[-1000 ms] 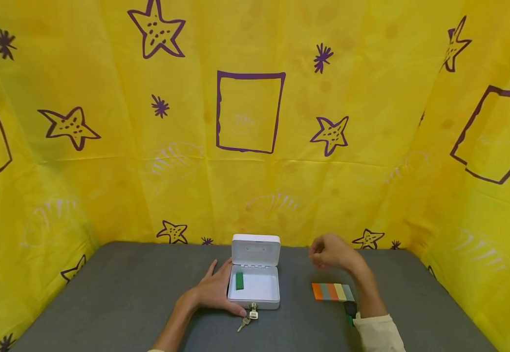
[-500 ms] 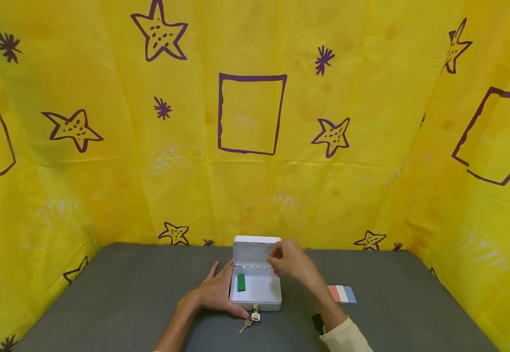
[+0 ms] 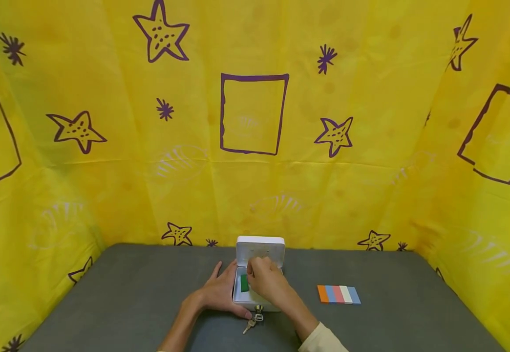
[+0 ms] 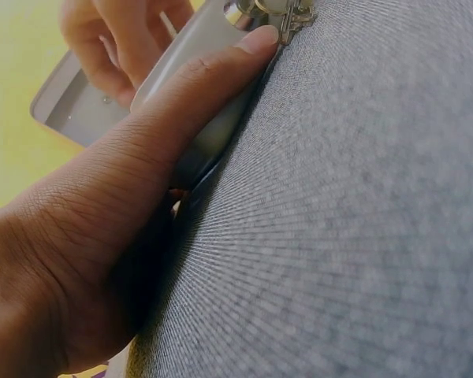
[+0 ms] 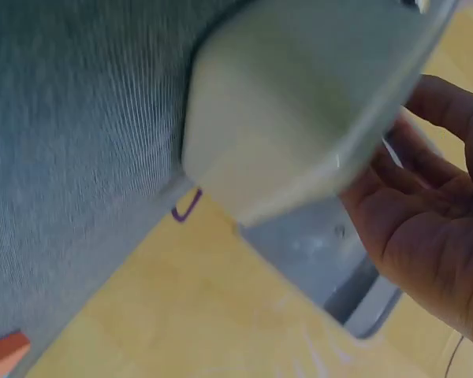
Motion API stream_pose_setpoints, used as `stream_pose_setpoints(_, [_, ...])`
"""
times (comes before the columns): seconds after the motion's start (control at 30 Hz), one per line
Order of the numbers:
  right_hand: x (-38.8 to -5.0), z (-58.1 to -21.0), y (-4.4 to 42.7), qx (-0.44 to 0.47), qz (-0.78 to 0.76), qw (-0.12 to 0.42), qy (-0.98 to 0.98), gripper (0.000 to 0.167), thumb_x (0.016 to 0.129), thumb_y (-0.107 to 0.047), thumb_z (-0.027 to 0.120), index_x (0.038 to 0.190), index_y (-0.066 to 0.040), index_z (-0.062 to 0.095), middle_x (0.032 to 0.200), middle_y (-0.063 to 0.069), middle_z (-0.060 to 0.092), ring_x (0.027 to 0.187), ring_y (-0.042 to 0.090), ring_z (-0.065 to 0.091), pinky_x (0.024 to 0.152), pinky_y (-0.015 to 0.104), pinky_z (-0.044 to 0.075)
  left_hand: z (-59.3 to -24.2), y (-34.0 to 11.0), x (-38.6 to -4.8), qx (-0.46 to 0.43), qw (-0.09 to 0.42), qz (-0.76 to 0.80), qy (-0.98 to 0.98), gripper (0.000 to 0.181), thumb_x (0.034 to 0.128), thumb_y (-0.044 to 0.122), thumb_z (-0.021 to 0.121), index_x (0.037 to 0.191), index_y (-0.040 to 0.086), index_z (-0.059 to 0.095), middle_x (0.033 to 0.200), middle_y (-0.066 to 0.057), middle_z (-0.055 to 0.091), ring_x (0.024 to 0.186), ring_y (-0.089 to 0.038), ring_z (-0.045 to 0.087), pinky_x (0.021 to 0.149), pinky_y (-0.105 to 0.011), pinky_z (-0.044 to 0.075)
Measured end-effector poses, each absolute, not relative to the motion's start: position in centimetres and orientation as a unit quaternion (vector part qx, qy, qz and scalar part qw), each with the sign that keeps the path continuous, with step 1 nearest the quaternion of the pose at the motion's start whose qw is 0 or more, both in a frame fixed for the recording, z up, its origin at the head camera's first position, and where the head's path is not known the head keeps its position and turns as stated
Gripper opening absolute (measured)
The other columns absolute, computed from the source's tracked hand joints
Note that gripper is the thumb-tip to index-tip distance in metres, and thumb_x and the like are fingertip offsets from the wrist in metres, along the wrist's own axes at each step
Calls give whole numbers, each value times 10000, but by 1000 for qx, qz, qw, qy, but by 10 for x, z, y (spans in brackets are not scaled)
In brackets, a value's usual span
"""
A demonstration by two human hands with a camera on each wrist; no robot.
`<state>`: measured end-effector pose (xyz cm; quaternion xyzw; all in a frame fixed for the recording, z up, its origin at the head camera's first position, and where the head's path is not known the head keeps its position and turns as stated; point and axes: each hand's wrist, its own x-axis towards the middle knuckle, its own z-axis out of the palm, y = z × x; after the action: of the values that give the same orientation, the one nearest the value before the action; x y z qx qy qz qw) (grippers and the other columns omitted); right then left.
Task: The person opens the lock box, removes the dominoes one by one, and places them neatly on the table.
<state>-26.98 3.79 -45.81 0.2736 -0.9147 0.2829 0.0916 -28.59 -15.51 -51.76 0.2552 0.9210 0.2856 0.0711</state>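
Observation:
A small white cash box (image 3: 241, 299) stands on the table, its lid (image 3: 260, 241) raised at the back. My left hand (image 3: 220, 292) holds the box's left side, with the thumb along the front wall below the lock. A green block (image 3: 244, 282) lies inside at the left. My right hand (image 3: 267, 282) reaches into the box beside this block, fingers bent downward. Its fingertips are hidden behind the hand in the head view and behind the box wall (image 5: 260, 150) in the right wrist view, so I cannot tell whether they hold anything. Keys (image 3: 249, 325) hang from the lock.
Several flat coloured blocks (image 3: 338, 294) lie side by side in a row to the right of the box. A grey cloth covers the table (image 3: 149, 278). Behind and at both sides hangs a yellow curtain (image 3: 255, 195) with purple drawings.
My right hand has moved left from above the coloured row, past the lid, and down into the box. The left hand has stayed on the box.

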Motion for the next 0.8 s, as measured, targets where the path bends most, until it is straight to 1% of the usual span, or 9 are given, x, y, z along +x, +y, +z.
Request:
stream_pose_setpoints(0.17, [-269, -464, 32, 299, 222, 50, -927, 74, 850, -19, 768, 880, -62, 715, 735, -21, 646, 649, 74, 490, 585, 225, 421, -516, -155, -285, 257, 67, 279, 923, 1330, 679, 579, 898, 1627, -35, 198, 1686, -245, 295, 1562, -401, 346, 1294, -704, 24])
stream_pose_setpoints(0.23, [-269, -464, 30, 315, 186, 41, -930, 100, 839, -47, 789, 931, -69, 756, 801, -7, 692, 718, 92, 542, 641, 245, 459, -515, -156, -285, 259, 65, 274, 924, 1318, 682, 579, 896, 1621, -41, 211, 1685, -254, 294, 1567, -409, 335, 1295, -702, 27])
stream_pose_setpoints(0.37, [-268, -462, 31, 332, 156, 25, -930, 144, 829, -79, 812, 972, -67, 796, 878, 21, 724, 804, 106, 587, 705, 258, 494, -516, -156, -286, 261, 66, 270, 924, 1314, 688, 581, 891, 1620, -44, 206, 1686, -257, 288, 1574, -408, 319, 1296, -699, 29])
stream_pose_setpoints(0.47, [-267, -462, 33, 324, 170, 18, -930, 76, 836, -78, 814, 870, -60, 749, 813, 4, 657, 752, 87, 528, 665, 233, 452, -516, -156, -286, 259, 72, 273, 924, 1322, 690, 577, 889, 1623, -47, 192, 1687, -258, 285, 1576, -405, 317, 1299, -695, 25])
stream_pose_setpoints(0.6, [-266, -463, 37, 315, 194, 23, -929, 191, 785, -11, 814, 764, -92, 642, 741, -27, 539, 689, 71, 443, 613, 208, 385, -517, -156, -286, 256, 75, 280, 922, 1321, 689, 572, 892, 1627, -33, 185, 1687, -241, 290, 1569, -395, 331, 1299, -696, 19])
stream_pose_setpoints(0.7, [-266, -464, 39, 311, 207, 25, -927, 207, 741, 47, 790, 809, -75, 638, 764, -14, 540, 702, 84, 441, 624, 212, 378, -518, -156, -287, 256, 73, 286, 920, 1318, 684, 571, 897, 1627, -21, 190, 1685, -227, 298, 1560, -391, 345, 1294, -706, 14])
stream_pose_setpoints(0.8, [-266, -465, 40, 309, 213, 23, -927, 243, 739, 79, 770, 926, -41, 670, 833, 22, 602, 743, 104, 470, 655, 222, 399, -517, -156, -287, 258, 73, 292, 918, 1320, 677, 575, 901, 1623, -21, 199, 1680, -223, 308, 1551, -395, 357, 1290, -714, 6])
